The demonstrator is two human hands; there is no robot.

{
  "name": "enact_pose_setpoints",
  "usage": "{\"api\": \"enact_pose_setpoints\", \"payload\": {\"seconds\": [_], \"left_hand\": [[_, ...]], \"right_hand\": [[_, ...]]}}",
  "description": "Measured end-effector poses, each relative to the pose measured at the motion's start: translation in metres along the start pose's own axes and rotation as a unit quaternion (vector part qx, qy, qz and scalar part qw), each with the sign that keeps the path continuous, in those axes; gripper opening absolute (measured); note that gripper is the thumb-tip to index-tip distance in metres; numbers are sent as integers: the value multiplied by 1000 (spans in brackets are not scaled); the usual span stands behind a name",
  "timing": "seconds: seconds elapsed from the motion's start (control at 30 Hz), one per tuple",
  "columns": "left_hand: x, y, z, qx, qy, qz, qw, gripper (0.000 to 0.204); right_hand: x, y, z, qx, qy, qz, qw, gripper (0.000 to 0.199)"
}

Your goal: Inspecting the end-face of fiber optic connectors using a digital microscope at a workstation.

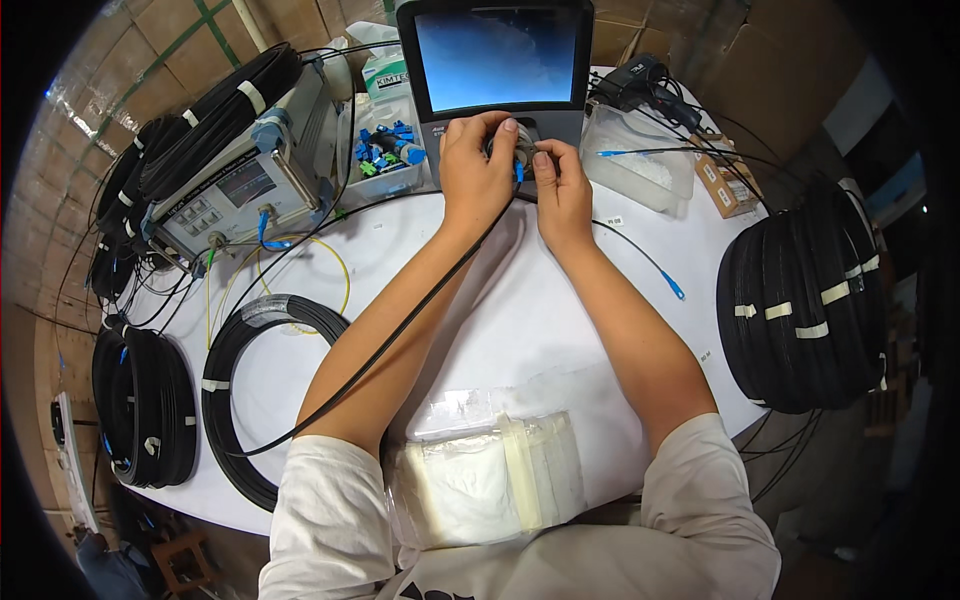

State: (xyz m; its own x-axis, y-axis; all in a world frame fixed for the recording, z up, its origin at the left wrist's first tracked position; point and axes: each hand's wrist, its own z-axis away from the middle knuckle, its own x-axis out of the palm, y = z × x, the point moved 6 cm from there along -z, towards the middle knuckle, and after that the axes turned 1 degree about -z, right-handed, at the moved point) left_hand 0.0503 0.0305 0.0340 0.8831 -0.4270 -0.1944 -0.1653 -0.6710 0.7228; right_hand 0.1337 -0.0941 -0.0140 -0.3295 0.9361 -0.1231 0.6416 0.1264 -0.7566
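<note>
Scanning left to right: cable coils (150,405) hang at the table's left edge, a grey test box (240,180) with a blue-tipped lead sits behind them, and another black coil (262,385) lies on the white table (540,330). Nudge any of these with your elbow and a coil could slide off.

Your left hand (478,172) is pinched shut on a small round metal fitting (520,150) at the foot of the screen unit (498,65); the thin black cable (400,330) runs under that forearm. Lean on it and it may kink or tug the plug out.

Your right hand (562,192) meets the fitting, fingers closed on its other side; exactly what they grip is hidden. Twist off-axis and the blue tip could scrape.

Right of that, a loose blue plug (673,287) lies near your forearm, and a big taped coil (800,315) overhangs the edge.
</note>
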Motion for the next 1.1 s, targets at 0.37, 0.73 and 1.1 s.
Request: {"api": "enact_pose_setpoints", "payload": {"seconds": [0.37, 0.73, 1.1], "left_hand": [[1, 0, 2, -44, -19, 18, 999, 18], [0, 2, 1, -30, -22, 10, 999, 18], [-1, 1, 2, -20, -21, -12, 1000, 20]], "right_hand": [[0, 1, 0, 1, 1, 3, 1000, 30], [1, 2, 0, 4, 0, -5, 1000, 28], [2, 4, 1, 15, -3, -13, 1000, 27]]}}
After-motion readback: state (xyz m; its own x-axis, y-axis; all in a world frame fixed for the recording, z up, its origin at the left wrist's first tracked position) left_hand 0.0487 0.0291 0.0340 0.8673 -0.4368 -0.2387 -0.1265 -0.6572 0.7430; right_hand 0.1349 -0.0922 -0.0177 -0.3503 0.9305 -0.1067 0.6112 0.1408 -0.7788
